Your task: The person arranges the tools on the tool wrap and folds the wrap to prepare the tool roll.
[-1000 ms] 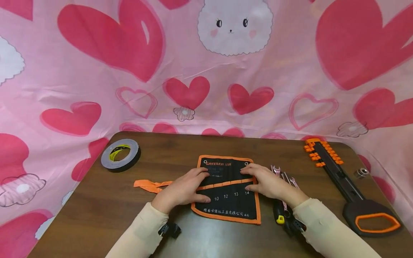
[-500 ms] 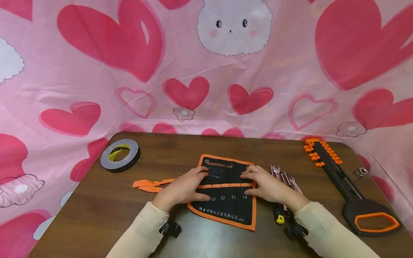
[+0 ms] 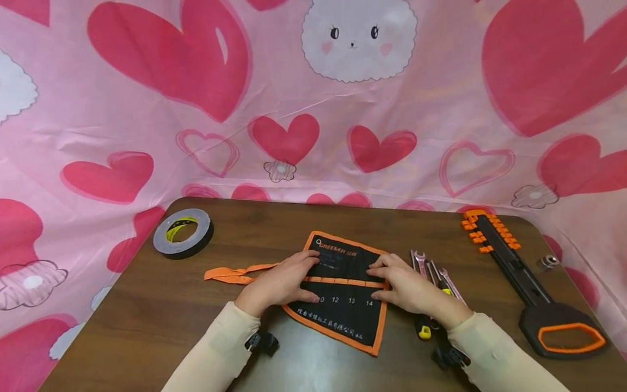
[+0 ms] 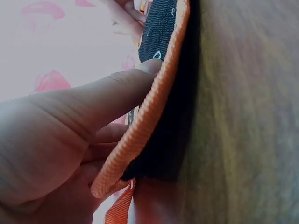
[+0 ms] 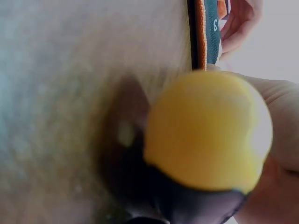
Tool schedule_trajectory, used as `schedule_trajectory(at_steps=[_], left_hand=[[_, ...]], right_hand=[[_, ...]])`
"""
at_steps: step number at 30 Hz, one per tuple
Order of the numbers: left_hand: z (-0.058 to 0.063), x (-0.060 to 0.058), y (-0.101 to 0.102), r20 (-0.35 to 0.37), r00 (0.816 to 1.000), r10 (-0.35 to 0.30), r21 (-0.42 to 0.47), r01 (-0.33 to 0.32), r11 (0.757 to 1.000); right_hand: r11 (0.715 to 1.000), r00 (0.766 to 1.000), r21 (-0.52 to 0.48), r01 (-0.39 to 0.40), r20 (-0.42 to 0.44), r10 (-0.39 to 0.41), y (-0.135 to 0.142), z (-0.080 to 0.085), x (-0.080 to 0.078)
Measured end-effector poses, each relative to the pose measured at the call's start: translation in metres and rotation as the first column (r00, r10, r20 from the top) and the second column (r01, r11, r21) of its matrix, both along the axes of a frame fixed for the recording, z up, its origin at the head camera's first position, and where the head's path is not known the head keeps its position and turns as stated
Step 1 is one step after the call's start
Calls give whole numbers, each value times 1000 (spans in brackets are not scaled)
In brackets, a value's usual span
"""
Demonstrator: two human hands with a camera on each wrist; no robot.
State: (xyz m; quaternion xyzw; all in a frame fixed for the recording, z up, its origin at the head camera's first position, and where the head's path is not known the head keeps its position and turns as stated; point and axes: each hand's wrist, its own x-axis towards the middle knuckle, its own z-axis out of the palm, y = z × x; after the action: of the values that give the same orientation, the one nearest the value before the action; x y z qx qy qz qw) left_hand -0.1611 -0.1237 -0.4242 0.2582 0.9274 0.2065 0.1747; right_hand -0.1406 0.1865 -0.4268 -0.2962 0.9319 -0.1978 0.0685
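Observation:
A black tool pouch (image 3: pixel 343 321) with orange edging and printed numbers lies turned on the table between the hands. My left hand (image 3: pixel 281 280) rests on its left part, and in the left wrist view the thumb (image 4: pixel 117 88) lies over the pouch's raised orange edge (image 4: pixel 140 126). On its right side, my right hand (image 3: pixel 409 283) touches the pouch with fingertips and thumb. Orange straps (image 3: pixel 227 276) stick out to the left, partly under the left hand. The pouch's upper right corner is hidden by the right fingers.
Beside the right hand lie wrenches (image 3: pixel 420 260) and a yellow-ended handle (image 3: pixel 424 332), which fills much of the right wrist view. A tape roll (image 3: pixel 168 245) sits back left. At right are a long black-and-orange tool (image 3: pixel 509 267) and a small metal socket (image 3: pixel 547 262).
The pouch has turned clockwise under both hands, its lower right corner swinging toward the person and leftward. The hands have shifted only slightly.

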Motion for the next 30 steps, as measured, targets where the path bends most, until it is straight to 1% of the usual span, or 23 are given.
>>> schedule_trajectory(at_steps=[4,8,9,10,11,14,15,16,17,19,21,22,24,30], left_hand=[[1,-1,-1,16,1000,-5,1,5,1000],[0,-4,-2,20,999,-31,35,30,999],[-5,-7,-3,3,999,-47,40,47,998],[-5,-7,-4,2,999,-54,51,54,997],[-9,-9,-5,-13,998,-69,58,69,996],[-11,-10,-9,-33,996,-78,78,80,994],[-15,-11,-10,-47,996,-79,78,83,994],[-10,-9,-11,-32,997,-68,89,70,994],[-15,-11,-12,-48,996,-71,87,75,993],[-10,-9,-12,-34,998,-60,92,63,994],[-10,-9,-12,-40,997,-62,94,65,993],[-7,-8,-11,-36,998,-59,100,62,993],[-9,-10,-11,-49,997,-61,102,66,993],[-44,-28,-19,-126,989,-78,69,88,994]], right_hand=[[1000,1000,2,-12,-26,12,-1,-1,3],[1000,999,14,-9,-41,9,0,1,8],[1000,999,19,-11,-49,12,0,2,9],[1000,998,22,-14,-57,15,0,3,10],[1000,997,25,-18,-70,19,0,3,11],[999,992,43,-27,-123,32,-1,4,14],[998,989,49,-27,-141,34,-1,4,14],[998,988,53,-26,-152,34,-2,4,15],[998,986,56,-24,-164,33,-2,4,16],[998,983,63,-23,-179,34,-3,4,17],[998,983,62,-22,-182,33,-4,3,18],[998,983,61,-20,-183,31,-4,3,18],[998,982,58,-19,-188,30,-4,4,18],[999,984,44,-4,-178,12,-4,5,18]])
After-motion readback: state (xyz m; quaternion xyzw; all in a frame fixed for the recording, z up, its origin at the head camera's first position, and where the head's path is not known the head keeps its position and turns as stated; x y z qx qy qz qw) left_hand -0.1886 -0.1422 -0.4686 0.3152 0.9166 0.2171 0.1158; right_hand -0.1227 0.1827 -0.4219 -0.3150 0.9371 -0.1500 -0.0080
